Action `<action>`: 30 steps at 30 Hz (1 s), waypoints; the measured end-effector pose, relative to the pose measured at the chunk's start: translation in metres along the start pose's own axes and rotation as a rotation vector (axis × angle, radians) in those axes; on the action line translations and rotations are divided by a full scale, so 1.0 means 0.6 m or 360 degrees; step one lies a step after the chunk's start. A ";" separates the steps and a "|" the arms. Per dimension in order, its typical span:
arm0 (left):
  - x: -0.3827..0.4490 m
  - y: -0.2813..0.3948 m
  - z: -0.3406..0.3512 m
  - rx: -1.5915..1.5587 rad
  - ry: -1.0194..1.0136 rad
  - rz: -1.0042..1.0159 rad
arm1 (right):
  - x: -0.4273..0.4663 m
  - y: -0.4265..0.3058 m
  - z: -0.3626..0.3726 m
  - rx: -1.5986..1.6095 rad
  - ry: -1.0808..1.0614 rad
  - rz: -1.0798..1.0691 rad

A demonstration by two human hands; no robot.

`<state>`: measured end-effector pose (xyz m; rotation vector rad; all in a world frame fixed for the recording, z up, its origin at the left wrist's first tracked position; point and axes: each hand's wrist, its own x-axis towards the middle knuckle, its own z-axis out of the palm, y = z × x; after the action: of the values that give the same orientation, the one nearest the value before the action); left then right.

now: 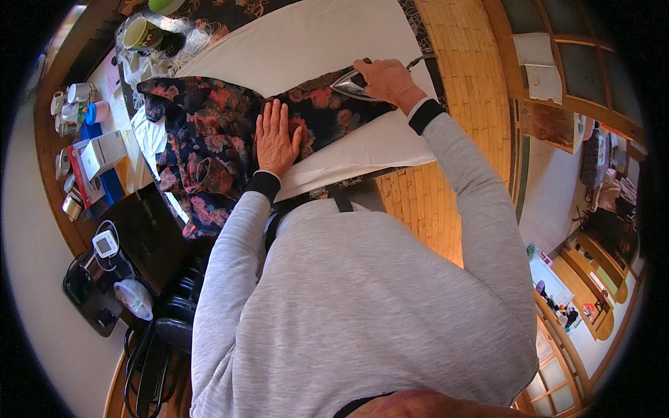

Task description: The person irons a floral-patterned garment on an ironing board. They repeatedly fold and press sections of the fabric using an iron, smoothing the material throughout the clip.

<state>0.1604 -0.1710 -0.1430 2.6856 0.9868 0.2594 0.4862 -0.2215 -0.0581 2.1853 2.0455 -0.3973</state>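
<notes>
My right hand (385, 81) grips the handle of a clothes iron (351, 86), whose pointed metal tip aims left. The iron rests on the narrow end of a dark floral garment (219, 120), perhaps a sleeve. Flat on the same cloth lies my left hand (277, 137), palm down, with its thumb apart from the fingers. Left of that hand the garment is bunched and hangs past the table's near edge. A white cloth (324, 42) is spread beneath it. A cord leaves the iron at the upper right; most of the handle is hidden by my fingers.
At the table's far left stands a patterned cup (137, 34) by a green bowl (164, 4). Mugs (78, 93) and boxes (103, 154) crowd a surface at left. Below them are a blood pressure monitor (105, 243) and black stools (175, 332). Wooden floor (470, 68) lies to the right.
</notes>
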 end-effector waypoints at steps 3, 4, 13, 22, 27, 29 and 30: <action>0.002 -0.001 0.000 -0.0016 0.0020 0.0001 | 0.004 -0.001 -0.002 0.0017 -0.0077 -0.0016; 0.004 0.000 -0.001 -0.0022 0.0012 -0.0005 | 0.004 -0.002 -0.003 0.0011 -0.0110 -0.0021; 0.006 0.002 -0.004 -0.0065 0.0003 -0.0020 | -0.003 -0.015 0.014 0.0060 -0.0154 -0.0185; 0.001 -0.004 0.006 0.0009 0.0016 0.0002 | 0.005 -0.061 0.010 -0.0010 -0.0185 -0.0315; -0.004 -0.011 0.016 -0.0072 0.0078 -0.0003 | 0.001 -0.110 -0.011 0.0112 -0.0213 -0.0353; -0.003 -0.009 0.014 -0.0104 0.0123 0.0027 | -0.001 -0.131 -0.007 0.0157 -0.0152 -0.0336; -0.003 -0.010 0.014 -0.0080 0.0117 0.0022 | -0.001 -0.142 -0.005 0.0145 -0.0108 -0.0348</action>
<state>0.1577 -0.1691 -0.1527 2.6555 0.9700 0.3834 0.4018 -0.2145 -0.0476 1.9699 2.2781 -0.5897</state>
